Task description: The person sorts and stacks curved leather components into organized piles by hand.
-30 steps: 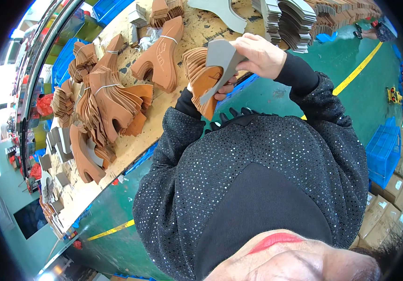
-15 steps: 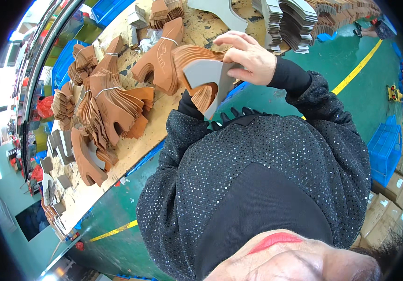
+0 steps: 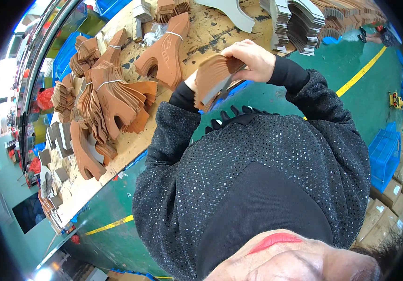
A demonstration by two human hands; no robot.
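between the two hands, seen against the near edge of the table (image 3: 207,40), is a stack of brown curved pieces (image 3: 214,71), with a grey piece (image 3: 217,91) showing on the side toward the person's body (image 3: 257,187). the stack lies just left of the right hand (image 3: 252,61) and touches it: bent fingers over its upper right end, thumb below, so this hand is grasping it. the left hand (image 3: 191,82) is at the stack's left side, mostly hidden behind it; its fingers do not show, so i cannot tell whether it grips or only props. neither hand is clearly nearer. the long axis slants from upper right, by the right hand's fingers, down to lower left, where the other end points toward the body and the left sleeve (image 3: 171,136). its layered edges face up and toward the table. past the left hand, a tied brown bundle (image 3: 167,52) rests on the table, narrow end pointing away from the person, forked end toward them.
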